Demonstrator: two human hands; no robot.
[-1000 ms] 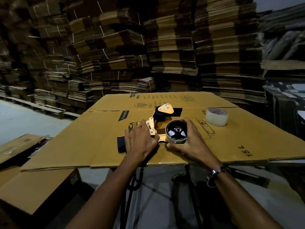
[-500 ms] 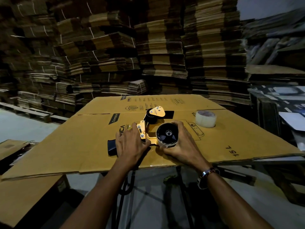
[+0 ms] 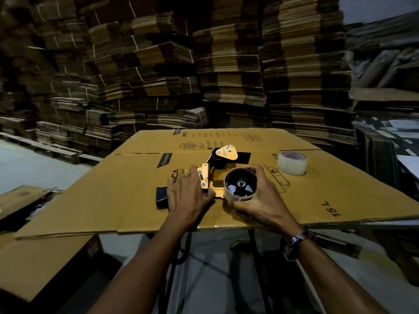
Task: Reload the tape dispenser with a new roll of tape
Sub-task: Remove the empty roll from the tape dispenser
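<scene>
Hands unmoved: left hand (image 3: 189, 196) presses dispenser (image 3: 213, 175) handle; right hand (image 3: 260, 196) grips spent core (image 3: 240, 185); new roll (image 3: 292, 163) lies upper right, nearer right hand.

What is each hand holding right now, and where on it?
The right hand grips the spent tape core around its outer wall, on the dispenser's spool. The left hand holds the orange tape dispenser down at its handle end.
</scene>
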